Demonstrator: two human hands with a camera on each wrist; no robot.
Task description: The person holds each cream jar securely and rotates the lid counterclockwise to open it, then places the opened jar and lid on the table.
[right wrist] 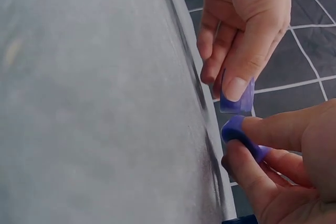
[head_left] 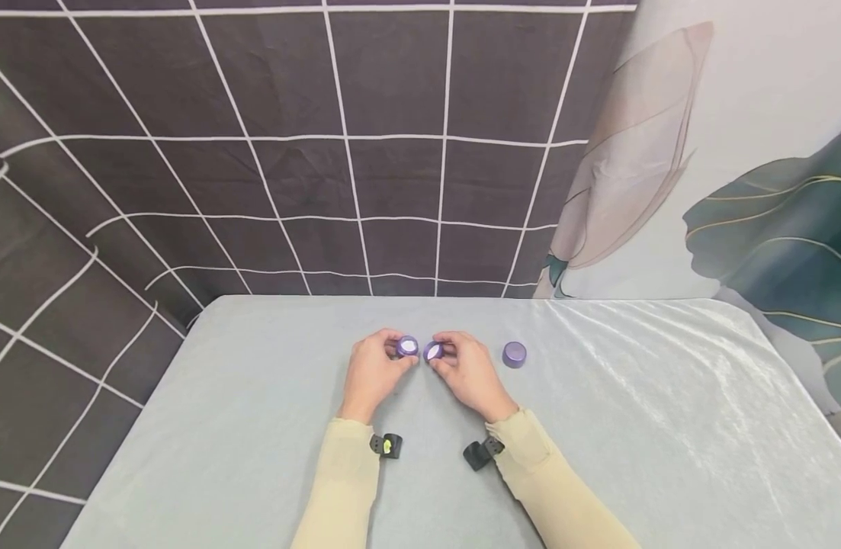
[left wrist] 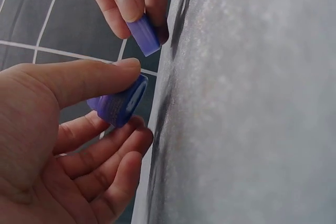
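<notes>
One L hand (head_left: 373, 370) pinches the L pc (head_left: 408, 346), a small purple round w/ a whitish face, thumb against fingers; its other fingers are loosely spread. At 3 o'clock from it, the R hand (head_left: 471, 374) grasps the R pc (head_left: 433, 351) the same way, also purple w/ a white face in the head view. The two pcs sit just apart, faces tipped; whether caps or tubs, can't tell. The third pc (head_left: 514, 354), purple on top, rests on the grey cloth-covered counter (head_left: 255, 457) at 3 o'clock from the R pc. Dark gridded wall (head_left: 276, 84) at 12 o'clock; leaf-print drape (head_left: 646, 114) approx 1 to 2 o'clock.

Risks, my guess: both grips look to be on rims only, so a small round could slip, esp. if squeezed unevenly, & roll. If the pcs were brought together tilted, edges might knock or sit crooked. R forearm swinging toward 3 o'clock could bump the third pc.
</notes>
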